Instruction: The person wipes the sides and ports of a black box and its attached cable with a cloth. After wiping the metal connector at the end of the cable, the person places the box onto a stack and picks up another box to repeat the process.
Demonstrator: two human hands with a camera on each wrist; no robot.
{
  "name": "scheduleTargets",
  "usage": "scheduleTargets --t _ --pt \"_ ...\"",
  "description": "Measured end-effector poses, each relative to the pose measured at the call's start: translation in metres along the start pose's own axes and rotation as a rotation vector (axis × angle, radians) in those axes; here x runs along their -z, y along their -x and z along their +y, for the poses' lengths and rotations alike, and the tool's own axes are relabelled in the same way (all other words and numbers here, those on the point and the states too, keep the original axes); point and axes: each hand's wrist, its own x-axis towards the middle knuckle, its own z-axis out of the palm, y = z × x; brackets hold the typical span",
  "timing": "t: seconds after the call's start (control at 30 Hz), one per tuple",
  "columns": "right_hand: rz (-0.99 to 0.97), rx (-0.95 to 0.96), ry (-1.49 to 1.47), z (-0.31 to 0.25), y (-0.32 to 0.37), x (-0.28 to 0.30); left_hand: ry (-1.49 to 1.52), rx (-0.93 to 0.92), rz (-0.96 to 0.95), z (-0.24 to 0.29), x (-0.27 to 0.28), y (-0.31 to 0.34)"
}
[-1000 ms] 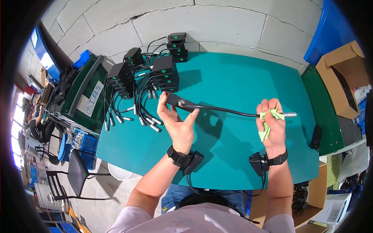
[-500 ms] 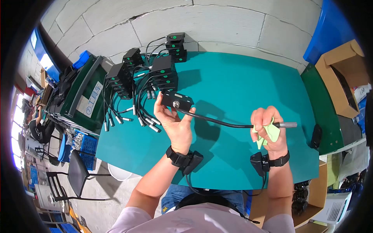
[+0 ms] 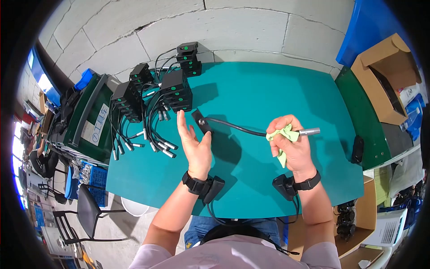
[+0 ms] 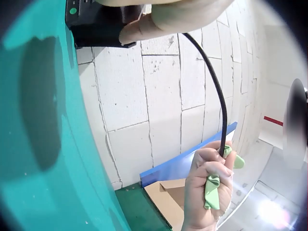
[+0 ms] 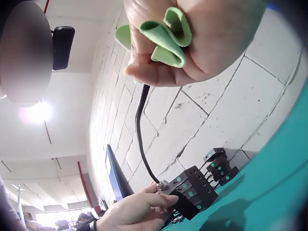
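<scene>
In the head view my left hand [image 3: 196, 150] holds a small black box [image 3: 200, 120] tilted nearly edge-on, the thumb at its lower end. A black cable [image 3: 237, 127] runs from a round metal fitting on the box to my right hand [image 3: 292, 145]. That hand grips the cable through a folded light-green cloth [image 3: 282, 133], with the silver metal plug [image 3: 310, 131] sticking out past the fingers. The right wrist view shows the left thumb on the box beside the fitting. In the left wrist view the green cloth [image 4: 212, 192] pokes out between the right fingers.
Stacks of black boxes [image 3: 176, 92] with green dots stand at the back left of the green table [image 3: 268, 94]. Their cables end in silver plugs [image 3: 168, 153] lying in front. A cardboard box [image 3: 380, 80] sits at the right; a dark object [image 3: 357, 149] lies near the right edge.
The black box has turned from showing its broad face to nearly edge-on. The right hand's grip on the cloth has shifted slightly. The head view has swung a little to the right.
</scene>
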Motion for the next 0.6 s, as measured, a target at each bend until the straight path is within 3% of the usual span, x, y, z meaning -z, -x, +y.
scheduleTargets --t 0.17,0.33,0.47,0.6 --pt "0.288 -0.078 0.159 0.008 0.001 -0.015 -0.102 -0.149 -0.021 0.01 0.0 0.003" --pt "0.268 -0.19 0.19 0.022 0.005 -0.028 0.262 -0.263 -0.359 0.014 -0.004 0.012" --pt "0.197 -0.242 0.339 0.029 0.01 -0.034 -0.085 -0.45 -0.384 0.022 -0.004 0.013" --pt "0.143 -0.248 0.418 0.035 0.013 -0.033 -0.114 -0.474 -0.427 0.026 -0.004 0.016"
